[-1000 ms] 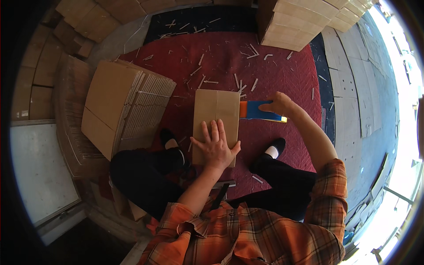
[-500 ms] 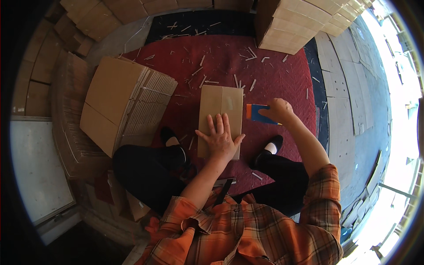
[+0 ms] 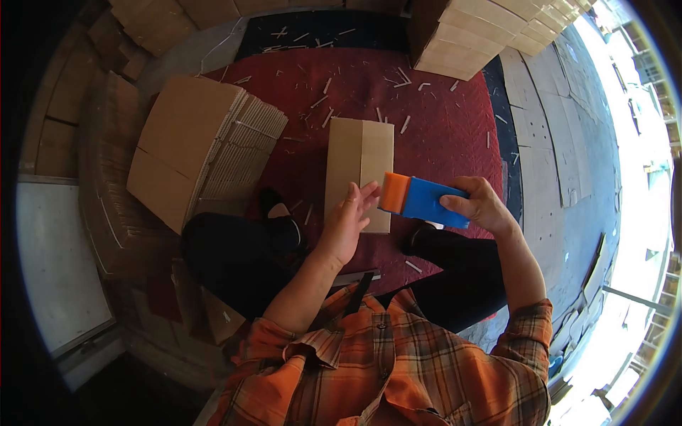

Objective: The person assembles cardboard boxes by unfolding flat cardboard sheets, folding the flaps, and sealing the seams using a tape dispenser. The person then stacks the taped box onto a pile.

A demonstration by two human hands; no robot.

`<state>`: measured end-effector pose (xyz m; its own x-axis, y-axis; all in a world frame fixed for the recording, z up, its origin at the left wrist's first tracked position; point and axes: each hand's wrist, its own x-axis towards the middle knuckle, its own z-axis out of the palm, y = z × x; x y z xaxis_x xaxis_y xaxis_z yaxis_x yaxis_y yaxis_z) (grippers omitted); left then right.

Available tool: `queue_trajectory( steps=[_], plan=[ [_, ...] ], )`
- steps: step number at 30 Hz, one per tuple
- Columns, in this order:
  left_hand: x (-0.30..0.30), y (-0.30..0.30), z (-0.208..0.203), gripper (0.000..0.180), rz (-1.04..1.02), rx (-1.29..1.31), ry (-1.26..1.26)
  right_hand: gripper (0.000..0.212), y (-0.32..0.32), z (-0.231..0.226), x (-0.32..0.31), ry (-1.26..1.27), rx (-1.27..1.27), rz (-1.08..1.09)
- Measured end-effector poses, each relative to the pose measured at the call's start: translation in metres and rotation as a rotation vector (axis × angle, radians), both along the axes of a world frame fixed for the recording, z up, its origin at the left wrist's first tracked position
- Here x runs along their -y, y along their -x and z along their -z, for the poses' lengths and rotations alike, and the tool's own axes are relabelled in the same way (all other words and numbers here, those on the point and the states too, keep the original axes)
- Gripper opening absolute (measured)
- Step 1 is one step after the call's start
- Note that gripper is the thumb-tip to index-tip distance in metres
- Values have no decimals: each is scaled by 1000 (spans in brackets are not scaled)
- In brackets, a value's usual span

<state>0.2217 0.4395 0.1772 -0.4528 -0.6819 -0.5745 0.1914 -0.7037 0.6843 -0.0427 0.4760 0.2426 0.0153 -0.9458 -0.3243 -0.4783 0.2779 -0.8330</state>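
Note:
A closed brown cardboard box (image 3: 346, 153) rests between my feet on the red mat. My right hand (image 3: 477, 204) grips a blue and orange tape dispenser (image 3: 430, 201) by its blue body. Its orange end points left, over the near right part of the box. Just left of that end, my left hand (image 3: 348, 220) is raised above the near part of the box, palm turned inward. The left fingers are apart, and nothing shows in them.
A strapped bundle of flattened cardboard (image 3: 181, 145) leans at the left. Stacked cartons (image 3: 462, 39) rise at the far right. Cardboard scraps (image 3: 405, 124) litter the red mat (image 3: 440, 142). Flat cardboard sheets (image 3: 540, 177) cover the floor on the right.
My left hand has lifted off the box top and turned its palm inward. The tape dispenser has come nearer in my right hand, its orange end now over the box.

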Motion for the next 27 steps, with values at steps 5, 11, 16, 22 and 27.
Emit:
queue_trajectory(
  steps=[5, 11, 16, 22, 27],
  plan=[
    [-9, -7, 1, 71, -16, -114, -2, 62, -16, -6, -2, -36, -9, -57],
    [-8, -21, 27, 51, -99, -601, -355, 63, -22, 0, -2, -94, 114, -44],
    [-10, -13, 38, 29, -221, -182, -279, 62, -34, 15, 3, -129, 26, -89],
    [11, -51, 61, 17, -437, 118, -50, 55, -48, 8, 21, -200, -84, -178],
    [23, -69, 87, 15, -521, 405, -31, 43, -52, 14, 31, -305, -162, -150]
  ],
)
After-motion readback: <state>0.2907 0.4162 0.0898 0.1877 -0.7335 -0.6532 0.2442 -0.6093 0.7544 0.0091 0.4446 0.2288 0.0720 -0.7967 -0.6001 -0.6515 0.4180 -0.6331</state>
